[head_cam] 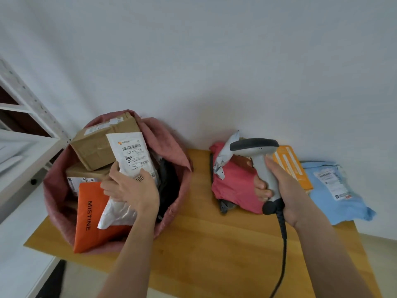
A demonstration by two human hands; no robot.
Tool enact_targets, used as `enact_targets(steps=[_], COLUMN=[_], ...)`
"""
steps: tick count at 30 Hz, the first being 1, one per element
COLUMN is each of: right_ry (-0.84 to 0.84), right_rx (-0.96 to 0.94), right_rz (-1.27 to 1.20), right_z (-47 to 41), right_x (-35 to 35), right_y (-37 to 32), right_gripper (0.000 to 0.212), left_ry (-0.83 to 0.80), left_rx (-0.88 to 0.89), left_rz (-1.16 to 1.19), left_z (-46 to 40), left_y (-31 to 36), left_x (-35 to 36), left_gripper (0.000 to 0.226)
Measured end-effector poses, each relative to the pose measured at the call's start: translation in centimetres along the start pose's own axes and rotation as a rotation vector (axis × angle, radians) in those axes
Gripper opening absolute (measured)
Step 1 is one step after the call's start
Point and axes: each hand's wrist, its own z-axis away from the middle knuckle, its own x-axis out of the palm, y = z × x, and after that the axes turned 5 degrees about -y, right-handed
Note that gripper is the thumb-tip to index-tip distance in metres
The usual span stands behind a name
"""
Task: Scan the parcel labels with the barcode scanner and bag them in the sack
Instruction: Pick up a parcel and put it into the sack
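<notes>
We see the left hand [131, 188] reaching into the open mouth of the pink sack [169, 147], its fingers and thumb curled round a white padded parcel [131, 160] whose barcode label faces up; the parcel stands tilted inside the sack, leaning against a brown cardboard box [98, 145] at the back; just beside it in front lies an orange mailer [90, 218] printed MISTINE, and a dark bag [169, 181] fills the sack's right side; the sack itself sits on the left end of the wooden table [214, 244]. We see the right hand [281, 190] grasping the grey barcode scanner [257, 151] by its handle, fingers wrapped round the grip, the scanner's head pointing left and its black cable [283, 244] trailing down toward the bottom edge; behind the scanner on the table lies a red parcel [234, 186] with a crumpled grey-white bag [225, 155] on top of it; to the right, near the wall, rest an orange envelope [294, 166] and a light blue parcel [335, 194] with a white label, the blue one overlapping the orange one's edge; a white shelving frame [28, 130] stands at the far left, beside the sack.
</notes>
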Motion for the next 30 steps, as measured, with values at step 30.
enact_targets(steps=[30], right_ry=[0.084], right_rx=[0.213], right_rz=[-0.037], right_z=[-2.9], right_x=[-19.2], right_y=[-3.1], right_gripper=[0.051], left_ry=[-0.644], left_rx=[-0.279], left_rz=[0.169], left_z=[12.9], left_y=[2.9], left_x=[19.9], left_gripper=[0.021])
